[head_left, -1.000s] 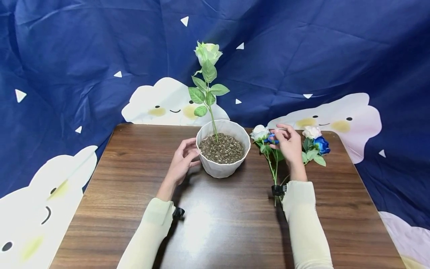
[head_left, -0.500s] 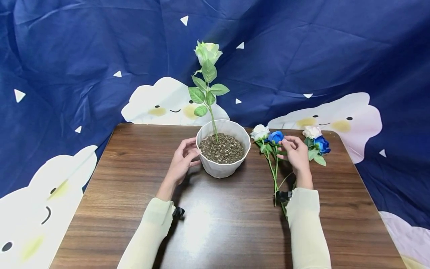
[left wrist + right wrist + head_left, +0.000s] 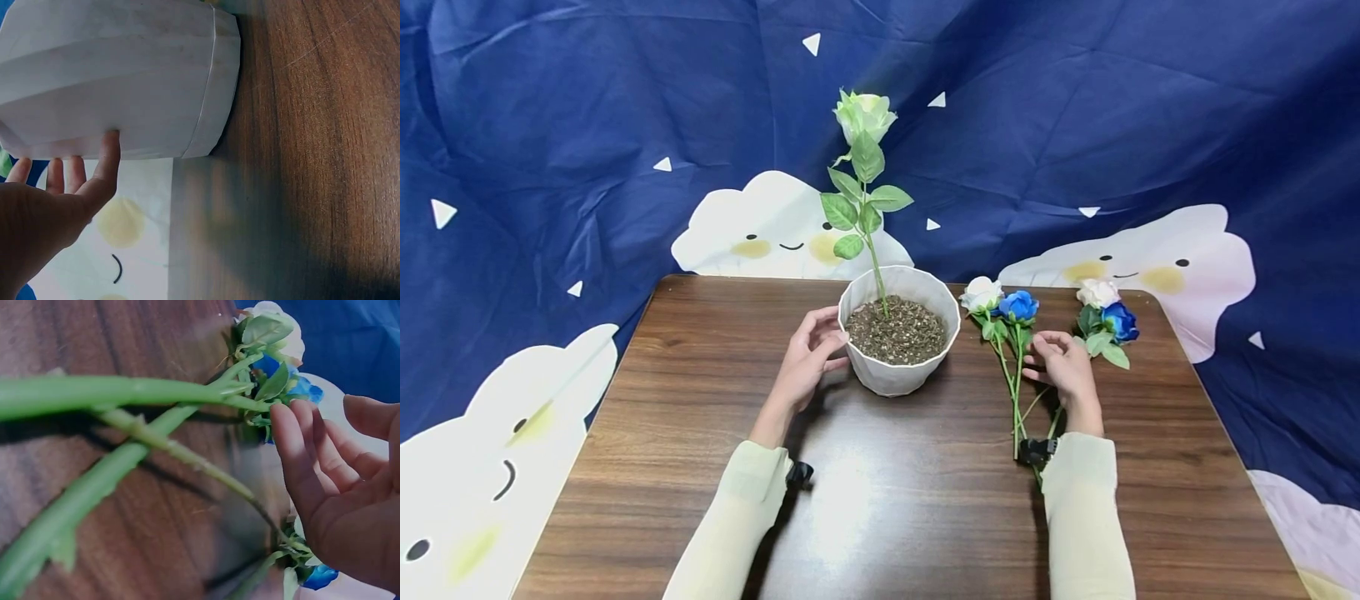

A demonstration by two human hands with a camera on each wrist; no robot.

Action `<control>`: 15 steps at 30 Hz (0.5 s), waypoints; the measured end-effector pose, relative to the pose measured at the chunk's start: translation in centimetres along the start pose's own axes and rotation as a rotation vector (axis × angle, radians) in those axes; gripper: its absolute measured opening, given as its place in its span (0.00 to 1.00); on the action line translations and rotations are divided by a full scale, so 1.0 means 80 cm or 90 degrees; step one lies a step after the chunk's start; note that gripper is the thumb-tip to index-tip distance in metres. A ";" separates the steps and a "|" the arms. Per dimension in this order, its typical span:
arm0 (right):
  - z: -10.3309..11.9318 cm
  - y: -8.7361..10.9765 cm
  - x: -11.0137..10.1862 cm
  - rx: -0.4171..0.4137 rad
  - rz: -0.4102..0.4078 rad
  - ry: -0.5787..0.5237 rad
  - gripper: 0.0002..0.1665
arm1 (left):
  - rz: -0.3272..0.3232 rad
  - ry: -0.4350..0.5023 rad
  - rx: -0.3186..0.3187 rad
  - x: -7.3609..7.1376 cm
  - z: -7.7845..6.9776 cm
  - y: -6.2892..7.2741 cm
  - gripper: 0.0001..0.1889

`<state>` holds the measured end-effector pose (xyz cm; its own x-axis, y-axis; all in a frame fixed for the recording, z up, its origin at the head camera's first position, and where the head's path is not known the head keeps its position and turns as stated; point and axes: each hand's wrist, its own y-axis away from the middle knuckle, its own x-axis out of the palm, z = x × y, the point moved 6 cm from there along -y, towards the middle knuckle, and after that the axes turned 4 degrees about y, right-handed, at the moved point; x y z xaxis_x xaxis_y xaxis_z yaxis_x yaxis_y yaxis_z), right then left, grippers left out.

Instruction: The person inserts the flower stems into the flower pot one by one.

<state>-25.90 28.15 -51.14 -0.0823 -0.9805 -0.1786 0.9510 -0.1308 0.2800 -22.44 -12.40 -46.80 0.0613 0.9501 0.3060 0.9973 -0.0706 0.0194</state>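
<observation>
My left hand [image 3: 806,358] rests at the left side of a white faceted pot [image 3: 891,379]. In the left wrist view, loosely extended fingers touch the wall of the pot [image 3: 125,94]. Dark soil [image 3: 902,333] fills it, and a pale green rose [image 3: 865,117] with a leafy stem stands upright in it. To the right of the pot lie a white rose [image 3: 981,293] and a blue rose [image 3: 1018,306], stems crossing toward me. Beside the blue rose's stem is my right hand [image 3: 1063,367], fingers relaxed and apart from the thumb. In the right wrist view its fingertips overlap the leaves near a green stem [image 3: 144,390].
Farther right lie a pinkish-white rose [image 3: 1097,293] and another blue rose [image 3: 1120,322], partly behind the right hand. Everything stands on a brown wooden table [image 3: 715,400]. A dark blue cloth [image 3: 1037,125] with cloud prints hangs behind it.
My right hand has drawn back from the blue rose's bloom, moving right and toward me, so that bloom now shows fully. My left hand and the pot have stayed in place.
</observation>
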 end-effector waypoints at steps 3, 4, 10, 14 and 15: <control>-0.007 0.001 0.001 0.015 0.009 0.006 0.21 | 0.001 0.001 0.001 0.000 -0.001 0.000 0.26; -0.010 0.001 0.001 0.020 0.013 0.004 0.21 | 0.000 0.001 0.001 0.000 -0.001 0.000 0.26; -0.019 0.002 0.003 0.042 0.036 0.028 0.23 | -0.001 0.003 0.002 0.001 -0.002 0.001 0.26; -0.022 0.001 0.006 0.046 0.052 0.062 0.26 | -0.001 0.000 0.000 0.001 -0.002 0.001 0.26; -0.023 0.001 0.007 0.050 0.059 0.066 0.27 | -0.001 -0.001 0.000 0.001 -0.002 0.001 0.26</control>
<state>-25.33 27.90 -52.95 0.0401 -0.9690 -0.2437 0.9267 -0.0551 0.3717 -22.36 -12.39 -46.65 0.0601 0.9508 0.3040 0.9974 -0.0695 0.0203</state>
